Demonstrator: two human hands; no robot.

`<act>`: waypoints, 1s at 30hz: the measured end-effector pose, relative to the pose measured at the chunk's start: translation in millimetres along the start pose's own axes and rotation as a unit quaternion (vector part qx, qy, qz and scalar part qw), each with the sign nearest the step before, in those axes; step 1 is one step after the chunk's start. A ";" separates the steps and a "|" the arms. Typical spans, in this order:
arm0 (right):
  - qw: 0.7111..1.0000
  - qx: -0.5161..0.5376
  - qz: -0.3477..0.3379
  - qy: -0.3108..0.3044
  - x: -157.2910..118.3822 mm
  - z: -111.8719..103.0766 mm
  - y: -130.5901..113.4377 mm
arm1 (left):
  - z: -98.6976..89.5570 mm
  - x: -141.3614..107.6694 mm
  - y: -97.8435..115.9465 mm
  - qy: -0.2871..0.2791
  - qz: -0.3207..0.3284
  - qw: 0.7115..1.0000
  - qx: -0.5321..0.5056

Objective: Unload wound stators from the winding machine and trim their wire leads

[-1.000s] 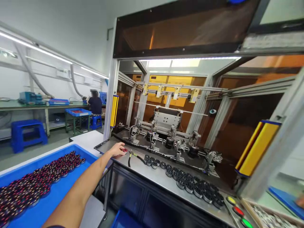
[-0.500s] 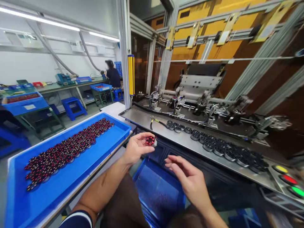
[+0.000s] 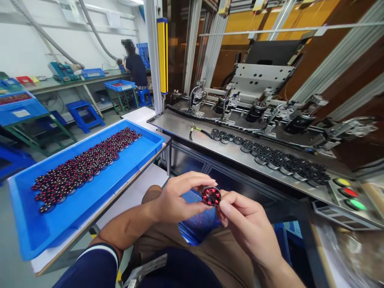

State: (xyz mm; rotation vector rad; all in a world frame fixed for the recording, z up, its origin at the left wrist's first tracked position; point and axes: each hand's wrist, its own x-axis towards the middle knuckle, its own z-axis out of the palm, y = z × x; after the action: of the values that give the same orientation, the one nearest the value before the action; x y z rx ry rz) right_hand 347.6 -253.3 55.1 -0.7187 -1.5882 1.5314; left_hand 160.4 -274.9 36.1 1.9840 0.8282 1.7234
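Observation:
A small round black part with red windings (image 3: 211, 196) is held between the thumb and fingers of my left hand (image 3: 183, 197). My right hand (image 3: 241, 212) is closed at the part's right edge, thumb and index finger pinched; whatever is between them is too small to name. To the left, many similar black and red parts (image 3: 90, 160) lie in rows in a blue tray (image 3: 132, 176). Black ring parts (image 3: 279, 158) stand along the metal ledge (image 3: 234, 154) of the machine.
Pliers (image 3: 202, 131) lie on the ledge. Machine fixtures (image 3: 258, 110) stand behind it. Yellow, red and green buttons (image 3: 349, 193) are at the right. A blue bin (image 3: 195, 224) sits low between my knees. A person (image 3: 135, 68) is at a far bench.
My right hand has come left to meet the part, its fingers now pinched at the edge. My left hand has turned the part's open face upward. The view has tilted down.

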 end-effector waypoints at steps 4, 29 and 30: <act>0.999 0.035 -0.017 0.004 -0.2 -5.9 2.5 | 2.6 -8.9 -1.1 -0.005 -0.044 0.996 -0.075; 0.974 0.201 0.107 0.009 -20.2 8.9 53.9 | 10.4 -7.7 -19.3 0.033 -0.017 0.999 -0.011; 0.972 0.201 0.119 0.005 -20.3 13.2 54.5 | 10.7 -7.2 -19.4 0.031 -0.019 0.999 -0.006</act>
State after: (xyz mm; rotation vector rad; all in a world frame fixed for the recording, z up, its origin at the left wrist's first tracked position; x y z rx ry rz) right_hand 340.0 -271.6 -1.2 -0.6999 -1.1577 1.9450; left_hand 166.8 -264.0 16.5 1.9049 0.8686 1.7724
